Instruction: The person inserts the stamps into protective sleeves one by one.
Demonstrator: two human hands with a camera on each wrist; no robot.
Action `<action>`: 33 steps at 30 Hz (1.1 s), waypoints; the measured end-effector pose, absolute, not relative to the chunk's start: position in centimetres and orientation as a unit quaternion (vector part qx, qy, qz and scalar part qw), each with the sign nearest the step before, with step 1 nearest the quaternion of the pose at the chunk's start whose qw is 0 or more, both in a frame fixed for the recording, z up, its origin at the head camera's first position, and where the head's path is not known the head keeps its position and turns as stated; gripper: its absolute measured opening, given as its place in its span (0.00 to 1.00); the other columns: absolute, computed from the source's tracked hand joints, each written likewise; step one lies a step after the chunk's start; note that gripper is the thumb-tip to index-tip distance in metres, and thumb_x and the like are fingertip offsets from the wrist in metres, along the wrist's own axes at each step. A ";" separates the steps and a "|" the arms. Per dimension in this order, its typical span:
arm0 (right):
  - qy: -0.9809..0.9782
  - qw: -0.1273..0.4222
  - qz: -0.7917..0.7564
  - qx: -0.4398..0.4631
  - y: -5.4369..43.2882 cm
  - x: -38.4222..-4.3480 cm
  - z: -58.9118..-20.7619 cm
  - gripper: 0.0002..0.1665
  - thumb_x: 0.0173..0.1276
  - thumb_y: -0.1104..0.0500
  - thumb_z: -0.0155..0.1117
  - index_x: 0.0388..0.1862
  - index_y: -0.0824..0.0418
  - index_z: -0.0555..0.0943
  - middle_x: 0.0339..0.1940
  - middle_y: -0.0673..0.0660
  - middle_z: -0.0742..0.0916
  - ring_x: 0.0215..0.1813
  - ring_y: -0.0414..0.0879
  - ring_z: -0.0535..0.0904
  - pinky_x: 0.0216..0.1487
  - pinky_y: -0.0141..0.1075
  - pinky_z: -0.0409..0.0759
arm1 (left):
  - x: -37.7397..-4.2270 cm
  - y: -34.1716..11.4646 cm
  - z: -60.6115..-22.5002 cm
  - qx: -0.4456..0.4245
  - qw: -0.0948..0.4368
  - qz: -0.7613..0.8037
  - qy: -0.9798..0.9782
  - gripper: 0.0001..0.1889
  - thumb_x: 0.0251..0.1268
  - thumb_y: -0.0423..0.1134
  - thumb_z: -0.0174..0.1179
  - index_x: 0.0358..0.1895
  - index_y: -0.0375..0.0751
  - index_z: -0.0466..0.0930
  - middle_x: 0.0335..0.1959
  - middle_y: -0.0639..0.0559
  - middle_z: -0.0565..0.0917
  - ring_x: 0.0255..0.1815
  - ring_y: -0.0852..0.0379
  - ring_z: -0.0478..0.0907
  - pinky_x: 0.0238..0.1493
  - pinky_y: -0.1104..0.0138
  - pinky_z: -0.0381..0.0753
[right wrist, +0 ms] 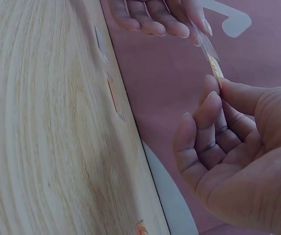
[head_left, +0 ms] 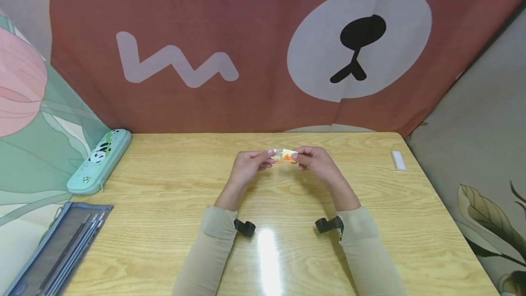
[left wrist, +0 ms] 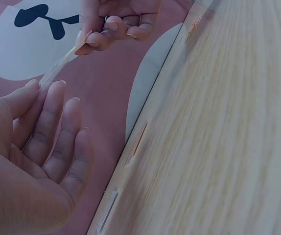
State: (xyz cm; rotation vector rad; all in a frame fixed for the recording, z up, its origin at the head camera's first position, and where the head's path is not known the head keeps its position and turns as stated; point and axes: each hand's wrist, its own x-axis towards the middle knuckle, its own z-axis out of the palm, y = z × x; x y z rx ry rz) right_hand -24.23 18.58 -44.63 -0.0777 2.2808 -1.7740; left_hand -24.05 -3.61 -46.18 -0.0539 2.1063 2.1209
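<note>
A small flat piece with orange print and a clear plastic part (head_left: 289, 155) is held between both hands, above the far middle of the table. Its exact kind I cannot tell. At the clear end, my left hand (head_left: 245, 168) pinches it between thumb and forefinger; the other fingers lie loosely bent in the left wrist view. The orange printed end is pinched by my right hand (head_left: 322, 166), thumb against forefinger. From the right wrist view, the clear film (right wrist: 206, 48) spans the gap between the hands, and the piece appears nearly edge-on.
A white block (head_left: 398, 160) lies at the table's right. On the left are a mint panda pencil case (head_left: 100, 161) and a mesh pouch (head_left: 71, 250) with pencils. Thin orange and pale patches (left wrist: 138, 144) show near the table's edge; what they are is unclear.
</note>
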 end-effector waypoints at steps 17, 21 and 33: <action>0.794 0.143 -0.589 -0.046 18.4 -24.1 -44.4 0.18 0.75 0.58 0.62 0.53 0.72 0.82 0.34 0.49 0.85 0.39 0.47 0.79 0.48 0.41 0.84 | -23.9 -3.1 -46.5 -0.008 0.103 0.680 0.726 0.15 0.66 0.46 0.69 0.43 0.37 0.91 0.37 0.46 0.92 0.38 0.49 0.90 0.50 0.53 0.88; 0.798 0.142 -0.583 -0.044 18.4 -24.1 -44.3 0.19 0.76 0.56 0.62 0.56 0.70 0.82 0.39 0.54 0.86 0.41 0.50 0.80 0.50 0.44 0.84 | -24.0 -3.0 -46.5 -0.005 0.103 0.680 0.726 0.16 0.65 0.47 0.70 0.42 0.36 0.91 0.34 0.47 0.92 0.38 0.48 0.90 0.50 0.52 0.88; 0.798 0.116 -0.591 -0.038 18.7 -24.3 -44.5 0.20 0.78 0.56 0.59 0.59 0.69 0.80 0.45 0.60 0.87 0.41 0.50 0.83 0.51 0.45 0.86 | -24.1 -2.9 -46.6 -0.005 0.101 0.703 0.704 0.13 0.67 0.42 0.69 0.48 0.37 0.90 0.33 0.46 0.91 0.34 0.49 0.89 0.45 0.54 0.89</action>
